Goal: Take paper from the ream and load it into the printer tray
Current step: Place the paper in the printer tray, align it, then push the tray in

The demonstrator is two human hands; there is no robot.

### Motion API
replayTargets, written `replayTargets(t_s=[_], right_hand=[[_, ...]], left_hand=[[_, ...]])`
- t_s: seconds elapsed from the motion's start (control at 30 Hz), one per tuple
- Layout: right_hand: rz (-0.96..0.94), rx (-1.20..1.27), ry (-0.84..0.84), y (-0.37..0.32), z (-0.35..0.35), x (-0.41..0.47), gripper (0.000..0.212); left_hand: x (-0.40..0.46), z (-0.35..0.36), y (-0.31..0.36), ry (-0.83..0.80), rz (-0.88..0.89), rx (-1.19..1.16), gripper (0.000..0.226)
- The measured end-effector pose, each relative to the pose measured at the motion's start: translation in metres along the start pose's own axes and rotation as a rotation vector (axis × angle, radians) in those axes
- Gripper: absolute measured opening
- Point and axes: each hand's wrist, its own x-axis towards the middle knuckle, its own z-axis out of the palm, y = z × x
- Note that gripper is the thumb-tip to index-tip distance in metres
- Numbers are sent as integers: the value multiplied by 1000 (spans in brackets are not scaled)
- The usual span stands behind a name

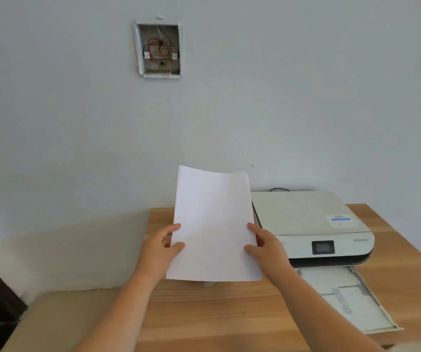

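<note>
Paper stack (213,224): we pinch its side edges, left hand (162,246) and right hand (267,246), above the desk (217,313), printer tray (351,301) open alongside.

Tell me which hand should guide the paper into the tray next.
Right, probably. The right hand grips the paper on the side nearest the open tray; the left hand holds the far edge.
</note>
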Motion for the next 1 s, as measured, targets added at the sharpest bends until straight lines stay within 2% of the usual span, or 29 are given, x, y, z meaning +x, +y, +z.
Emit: replayTargets(t_s=[0.17,0.53,0.83,1.0], right_hand=[[0,-58,40,11,3,-8,57],[72,77,69,33,-5,-10,56],[133,287,23,54,-63,3,54],[159,297,-33,76,-111,15,56]], left_hand=[[-3,11,-18,-8,-21,-31,46],[-5,27,-26,-5,-52,-60,47],[-16,78,-2,25,-39,-134,46],[-35,130,16,42,-26,-138,42]])
